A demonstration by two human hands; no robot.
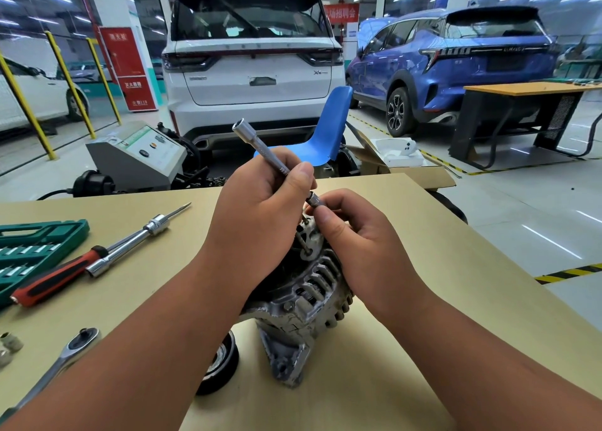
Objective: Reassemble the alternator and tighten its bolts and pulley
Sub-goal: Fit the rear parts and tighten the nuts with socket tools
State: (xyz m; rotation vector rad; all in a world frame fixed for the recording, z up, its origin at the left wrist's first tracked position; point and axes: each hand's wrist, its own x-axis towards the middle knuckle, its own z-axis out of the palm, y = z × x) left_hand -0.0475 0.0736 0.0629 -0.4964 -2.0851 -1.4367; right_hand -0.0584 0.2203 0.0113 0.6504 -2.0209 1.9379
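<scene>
The left hand point(260, 202) curls round a slim, chromed extension bar point(260, 147), tilted with its hollow end uppermost. Just below that grip, the right hand point(358, 235) pinches the small steel socket point(315, 199) above a thin bolt point(305, 235). Beneath both hands the ribbed, chalky cast-metal alternator point(309, 294) sits on the tan table point(423, 267), with a black round pulley point(221, 362) beside it.

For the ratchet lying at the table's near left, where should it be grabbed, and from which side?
Take the ratchet mid-handle, coming straight down from above, fingers across it. It lies flat on the table, and the long slim handle probably gives more purchase than the round head.
</scene>
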